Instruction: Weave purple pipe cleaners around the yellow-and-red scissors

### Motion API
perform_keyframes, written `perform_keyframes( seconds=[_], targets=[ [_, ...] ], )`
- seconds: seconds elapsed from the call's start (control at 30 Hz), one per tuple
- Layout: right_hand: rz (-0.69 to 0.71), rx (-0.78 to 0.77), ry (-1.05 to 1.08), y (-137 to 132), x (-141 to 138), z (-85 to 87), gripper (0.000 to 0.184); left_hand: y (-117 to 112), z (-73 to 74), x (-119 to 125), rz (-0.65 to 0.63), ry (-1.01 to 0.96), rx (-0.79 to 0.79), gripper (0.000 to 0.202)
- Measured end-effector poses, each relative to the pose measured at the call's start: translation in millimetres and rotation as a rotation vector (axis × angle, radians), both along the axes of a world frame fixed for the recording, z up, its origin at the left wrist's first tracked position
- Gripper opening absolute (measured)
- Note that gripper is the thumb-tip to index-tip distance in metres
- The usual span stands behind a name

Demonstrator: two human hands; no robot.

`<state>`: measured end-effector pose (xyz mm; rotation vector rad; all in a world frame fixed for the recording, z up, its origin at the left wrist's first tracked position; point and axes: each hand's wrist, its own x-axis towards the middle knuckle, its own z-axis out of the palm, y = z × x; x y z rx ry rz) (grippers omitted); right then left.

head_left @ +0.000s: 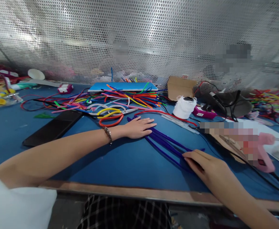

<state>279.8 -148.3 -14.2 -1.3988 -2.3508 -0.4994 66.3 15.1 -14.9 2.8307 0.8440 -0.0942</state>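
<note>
Several dark blue pipe cleaners [164,142] lie loosely side by side on the blue tabletop [120,162], running from upper left to lower right. My left hand [139,127] rests flat over their far end, fingers stretched out. At the near end my right hand [201,162] has its thumb and fingers closed on the pipe cleaners; its fingertips are partly hidden. Just beyond my left hand lie scissors [110,120] with orange handles and open blades, beside a yellow-handled pair [109,111]. A red pipe cleaner [163,112] curves behind the blue ones.
A heap of coloured pipe cleaners [134,98] lies at the back against a perforated metal screen [139,38]. A black phone-like slab [53,128] is at left. White yarn [184,107], clear sticks [179,123] and a pink glue gun [266,152] with its cable are on the right.
</note>
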Motion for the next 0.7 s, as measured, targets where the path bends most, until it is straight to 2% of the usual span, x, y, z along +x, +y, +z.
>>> perform_keyframes(
  seconds=[0.17,0.43,0.7],
  targets=[
    [0.001,-0.044,0.02,-3,4,0.9,0.038,0,0.5,0,0.012,0.01,0.005,0.048],
    [0.016,-0.246,0.208,-4,10,7.2,0.027,0,-1.5,1,0.015,0.012,0.014,0.048],
    [-0.028,-0.143,0.02,-6,9,2.6,0.035,-1,0.1,0,0.016,0.019,0.017,0.048]
  ],
)
